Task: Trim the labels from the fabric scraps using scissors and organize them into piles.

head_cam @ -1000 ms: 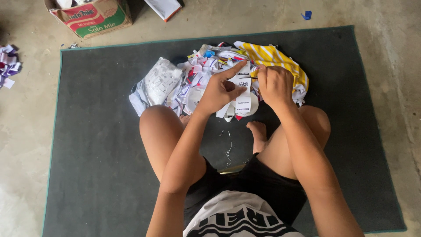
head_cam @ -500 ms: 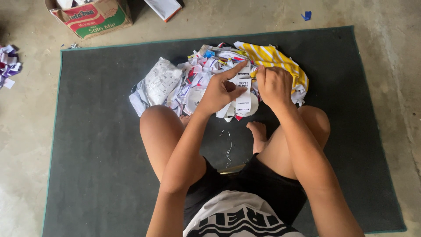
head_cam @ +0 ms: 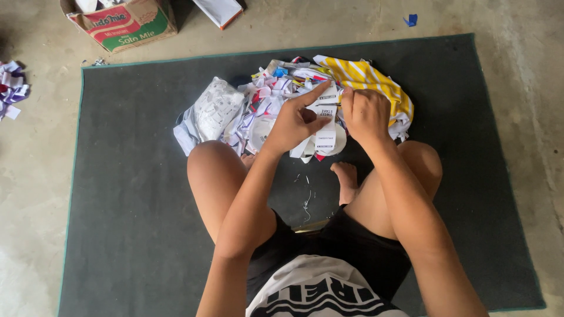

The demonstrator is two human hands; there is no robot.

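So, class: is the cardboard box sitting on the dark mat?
No: the cardboard box stands on the bare concrete floor beyond the far edge of the mat, not on it.

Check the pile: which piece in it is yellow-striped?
The yellow-and-white striped piece at the pile's far right, just beyond the right hand. The rest of the pile is mostly white printed scraps, including the pale crumpled bag at its left end.

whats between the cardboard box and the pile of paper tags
In the head view, only bare concrete floor and dark mat lie between cardboard box and tag pile.
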